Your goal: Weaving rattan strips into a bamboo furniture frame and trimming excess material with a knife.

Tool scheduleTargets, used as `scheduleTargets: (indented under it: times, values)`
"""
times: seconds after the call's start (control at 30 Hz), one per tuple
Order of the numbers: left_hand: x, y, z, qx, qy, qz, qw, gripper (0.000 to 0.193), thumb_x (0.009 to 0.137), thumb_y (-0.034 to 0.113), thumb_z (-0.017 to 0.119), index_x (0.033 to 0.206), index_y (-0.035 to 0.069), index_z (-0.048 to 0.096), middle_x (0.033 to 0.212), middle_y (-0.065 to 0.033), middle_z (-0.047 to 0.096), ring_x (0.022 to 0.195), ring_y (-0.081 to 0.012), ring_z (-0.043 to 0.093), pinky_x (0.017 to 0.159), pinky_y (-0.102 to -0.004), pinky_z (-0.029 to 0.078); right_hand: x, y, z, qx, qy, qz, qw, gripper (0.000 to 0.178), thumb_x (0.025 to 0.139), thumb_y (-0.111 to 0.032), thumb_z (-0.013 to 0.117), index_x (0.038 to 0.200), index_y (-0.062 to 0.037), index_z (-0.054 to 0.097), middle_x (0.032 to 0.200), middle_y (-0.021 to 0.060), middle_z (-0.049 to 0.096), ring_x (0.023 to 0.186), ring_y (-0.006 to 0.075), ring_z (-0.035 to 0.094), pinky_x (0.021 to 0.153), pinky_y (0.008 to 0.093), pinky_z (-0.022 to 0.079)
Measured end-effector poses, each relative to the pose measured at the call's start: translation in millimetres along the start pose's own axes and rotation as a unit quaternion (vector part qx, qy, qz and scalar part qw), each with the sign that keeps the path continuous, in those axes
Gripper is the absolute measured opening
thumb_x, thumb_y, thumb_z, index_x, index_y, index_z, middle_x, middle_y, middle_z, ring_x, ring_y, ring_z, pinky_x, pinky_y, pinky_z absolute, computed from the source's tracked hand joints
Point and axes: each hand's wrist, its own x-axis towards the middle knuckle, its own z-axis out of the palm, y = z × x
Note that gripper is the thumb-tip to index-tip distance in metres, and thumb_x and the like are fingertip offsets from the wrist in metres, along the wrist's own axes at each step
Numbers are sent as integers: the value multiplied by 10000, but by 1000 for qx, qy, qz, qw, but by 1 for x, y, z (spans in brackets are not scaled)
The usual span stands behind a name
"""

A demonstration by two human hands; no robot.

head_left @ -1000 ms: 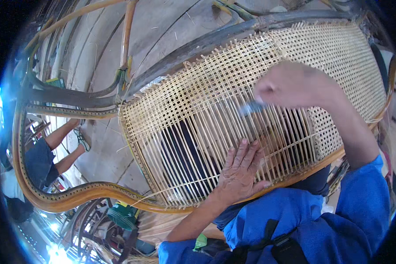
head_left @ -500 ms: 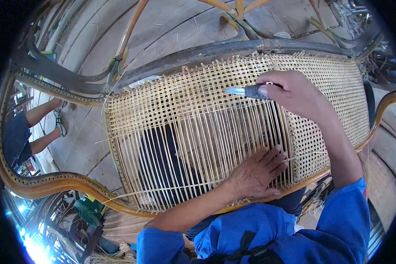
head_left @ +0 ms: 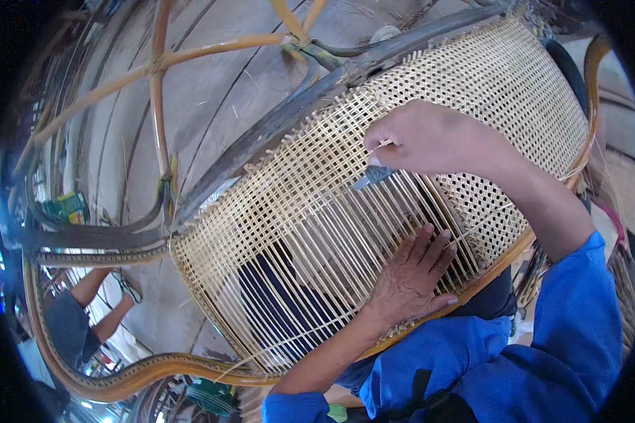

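Note:
A rattan bench frame point(head_left: 159, 366) holds a woven cane panel point(head_left: 473, 70) in front of me. Its left section has a tight weave along the far side and bare parallel cane strands point(head_left: 346, 247) nearer to me. My left hand point(head_left: 410, 285) lies flat on these strands by the near rail, fingers spread. Above the weave's lower edge, my right hand point(head_left: 420, 137) is closed around a knife point(head_left: 377, 175) with a dark wrapped handle. The blade points down and left, close to the strands; whether it touches them I cannot tell. A thin light strip shows by the right fingers.
Dark curved rails point(head_left: 254, 141) and orange-brown legs point(head_left: 159, 106) extend beyond the panel. A loose cane strand point(head_left: 289, 343) crosses near the front edge. Another person's legs point(head_left: 95, 310) are at the left. A green container point(head_left: 212, 395) stands below the frame.
The view has turned, so the bench appears tilted. My right hand has tipped the knife downward, bringing its blade to the weave's lower edge. My left hand stays flat on the strands.

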Motion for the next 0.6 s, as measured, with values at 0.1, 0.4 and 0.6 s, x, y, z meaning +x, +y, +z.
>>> scheduleTargets:
  times: [0.1, 0.4, 0.6]
  values:
    - [-5, -2, 2, 42, 9, -11, 999, 776, 839, 638, 385, 1342, 47, 387, 1458, -146, 243, 1374, -350, 136, 1107, -485, 107, -2, -19, -2, -15, -246, 22, 969, 249, 813, -236, 504, 809, -18, 625, 639, 158, 580, 606, 286, 592, 589, 411, 465]
    - [-8, -6, 2, 8, -6, -14, 1000, 783, 812, 620, 437, 1337, 42, 386, 1443, -154, 269, 1357, -368, 171, 1102, -491, 127, 1, -38, 20, 29, -258, -38, 965, 263, 831, -258, 477, 734, -47, 599, 599, 134, 559, 544, 285, 554, 571, 391, 447]
    - [-7, -3, -7, 11, -3, -7, 1000, 797, 801, 627, 454, 1327, 32, 393, 1438, -156, 276, 1355, -370, 175, 1077, -498, 216, 6, -44, 19, 26, -123, -52, 991, 259, 828, -251, 479, 733, -43, 601, 607, 141, 552, 572, 286, 566, 569, 398, 444]
